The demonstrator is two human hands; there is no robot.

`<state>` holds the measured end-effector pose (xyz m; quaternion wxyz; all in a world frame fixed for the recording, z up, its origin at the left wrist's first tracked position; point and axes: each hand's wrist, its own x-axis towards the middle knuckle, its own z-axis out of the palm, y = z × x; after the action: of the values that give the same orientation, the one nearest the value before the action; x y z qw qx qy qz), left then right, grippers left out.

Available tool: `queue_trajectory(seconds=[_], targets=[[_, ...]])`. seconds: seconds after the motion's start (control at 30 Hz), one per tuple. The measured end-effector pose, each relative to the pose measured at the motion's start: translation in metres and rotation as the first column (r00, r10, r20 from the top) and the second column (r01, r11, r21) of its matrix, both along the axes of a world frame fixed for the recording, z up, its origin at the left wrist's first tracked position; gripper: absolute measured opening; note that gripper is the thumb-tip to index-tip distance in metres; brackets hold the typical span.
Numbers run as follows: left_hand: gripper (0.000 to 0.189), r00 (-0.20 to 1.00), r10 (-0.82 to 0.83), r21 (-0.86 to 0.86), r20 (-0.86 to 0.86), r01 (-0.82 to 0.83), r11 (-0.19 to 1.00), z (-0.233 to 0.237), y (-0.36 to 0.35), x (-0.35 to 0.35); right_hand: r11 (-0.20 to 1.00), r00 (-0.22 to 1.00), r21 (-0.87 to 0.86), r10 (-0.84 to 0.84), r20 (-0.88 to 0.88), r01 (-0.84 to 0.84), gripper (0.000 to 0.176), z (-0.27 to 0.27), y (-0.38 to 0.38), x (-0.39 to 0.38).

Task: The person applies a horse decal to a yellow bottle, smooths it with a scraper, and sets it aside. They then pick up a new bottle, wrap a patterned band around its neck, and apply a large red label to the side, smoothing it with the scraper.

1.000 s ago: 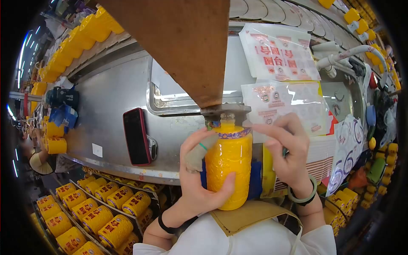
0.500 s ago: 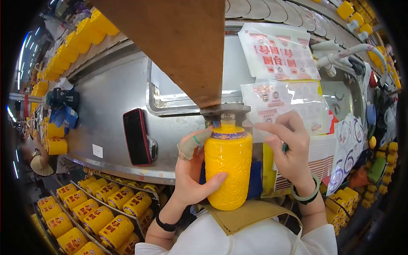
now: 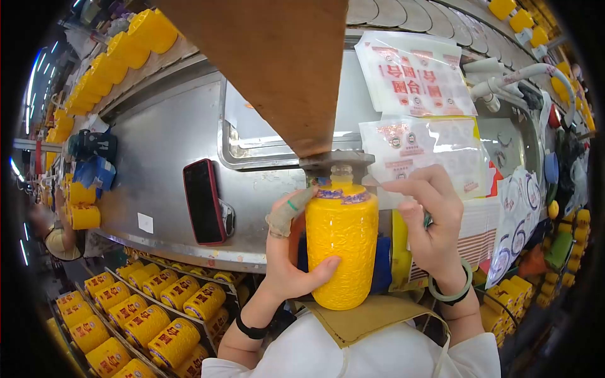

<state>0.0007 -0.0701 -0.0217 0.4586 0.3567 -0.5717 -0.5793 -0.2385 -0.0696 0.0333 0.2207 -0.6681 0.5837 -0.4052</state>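
A yellow embossed bottle [image 3: 342,252] stands nearly upright in front of my chest. My left hand [image 3: 295,261] is closed around its left side, the thumb lying across the front; a finger of that hand wears a beige cover with a green band. Around the bottle's shoulder runs a blue-purple patterned band [image 3: 343,196], uneven at its edge. The clear neck [image 3: 341,173] points up beneath a dark metal plate [image 3: 336,159]. Beside the shoulder, my right hand [image 3: 432,217] has bent fingers, with a small translucent piece of film [image 3: 370,182] at the index fingertip.
A brown beam [image 3: 277,69] comes down in front of me. Printed decal sheets [image 3: 413,79] lie right, near a white pipe [image 3: 517,79]. Left are a phone [image 3: 203,201] and a metal tray [image 3: 223,145]. Yellow bottles [image 3: 148,324] fill racks below; more yellow ones [image 3: 129,47] line the far left.
The bottle and left hand have shifted slightly right. The patterned band now looks uneven and wrinkled, where before it ran smoothly around the shoulder. My right hand stays close beside it.
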Motion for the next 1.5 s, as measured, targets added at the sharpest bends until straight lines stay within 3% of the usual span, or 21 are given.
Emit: queue_trajectory(seconds=[0.13,0.47,0.53,0.63,0.73,0.77,0.83,0.97,1.27,1.5], targets=[[0.085,0.98,0.094,-0.172,0.175,-0.064,0.983,0.013,0.0,-0.003,0.995,0.994,0.081,0.046,0.095,-0.054,0.028,0.0,0.006,0.007],[0.077,0.963,0.156,-0.257,0.219,-0.098,0.961,0.013,0.001,-0.009,0.993,0.986,0.06,0.089,0.141,-0.098,0.035,-0.01,0.015,0.019],[0.077,0.969,0.213,-0.207,0.122,-0.185,0.961,0.017,0.001,-0.016,0.994,0.988,0.098,0.037,0.148,-0.052,0.035,-0.01,0.017,0.019],[0.08,0.974,0.131,-0.247,0.182,-0.083,0.965,0.006,0.001,-0.008,0.99,0.981,0.113,0.065,0.183,-0.087,0.033,-0.011,0.017,0.02],[0.086,0.971,0.148,-0.268,0.19,-0.094,0.959,0.005,0.002,-0.008,0.99,0.978,0.096,0.083,0.192,-0.103,0.035,-0.014,0.016,0.016],[0.086,0.971,0.147,-0.268,0.189,-0.093,0.959,0.006,0.001,-0.01,0.99,0.978,0.096,0.083,0.191,-0.102,0.035,-0.013,0.016,0.017],[0.089,0.98,0.171,-0.148,0.101,-0.155,0.977,0.009,0.0,-0.014,0.962,0.966,0.259,0.02,0.257,-0.089,0.036,-0.01,0.016,0.017],[0.093,0.995,0.1,-0.023,0.011,-0.1,0.995,0.001,0.004,-0.015,0.97,0.943,0.219,0.033,0.33,-0.11,0.036,-0.019,0.016,0.021],[0.082,0.969,0.181,-0.246,0.17,-0.136,0.96,0.006,-0.001,-0.01,0.986,0.977,0.106,0.107,0.183,-0.128,0.033,-0.014,0.011,0.019],[0.072,0.957,0.191,-0.309,0.22,-0.118,0.944,0.012,-0.005,-0.01,0.987,0.984,0.014,0.161,-0.081,-0.16,0.043,-0.008,0.004,0.02]])
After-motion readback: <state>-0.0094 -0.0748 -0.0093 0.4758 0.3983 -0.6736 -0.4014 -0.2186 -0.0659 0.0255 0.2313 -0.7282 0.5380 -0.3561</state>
